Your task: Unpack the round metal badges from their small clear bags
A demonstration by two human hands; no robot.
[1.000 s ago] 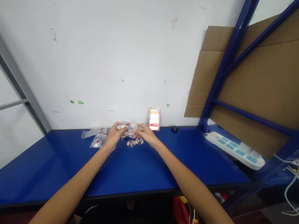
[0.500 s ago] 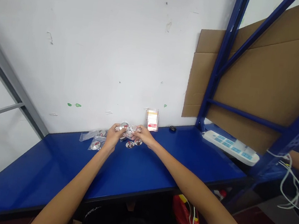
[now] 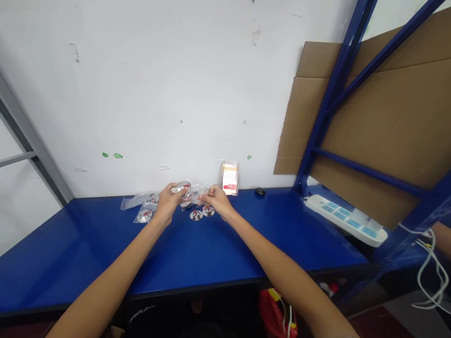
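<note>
My left hand [image 3: 168, 201] is closed on a round, shiny badge in a clear plastic bag [image 3: 183, 187], held above the blue table near the wall. My right hand [image 3: 218, 201] pinches the clear edge of that bag on its right side. Beneath the hands, two round picture discs [image 3: 196, 215] lie on the table. To the left of my left hand are several bagged badges; one bagged badge [image 3: 144, 216] lies nearest the front. Fine details on the badges are too small to read.
A blurred phone-like thing [image 3: 230, 179] leans on the wall behind my right hand. Right of it are a small black object [image 3: 260, 192] and a white power strip [image 3: 343, 220]. A blue frame post [image 3: 325, 110] rises at right. Another person's arm [image 3: 450, 248] shows beyond.
My right hand's fingers have shifted along the bag's right side and the clear plastic now stretches between the hands. My left hand keeps its hold. The view has shifted slightly.
</note>
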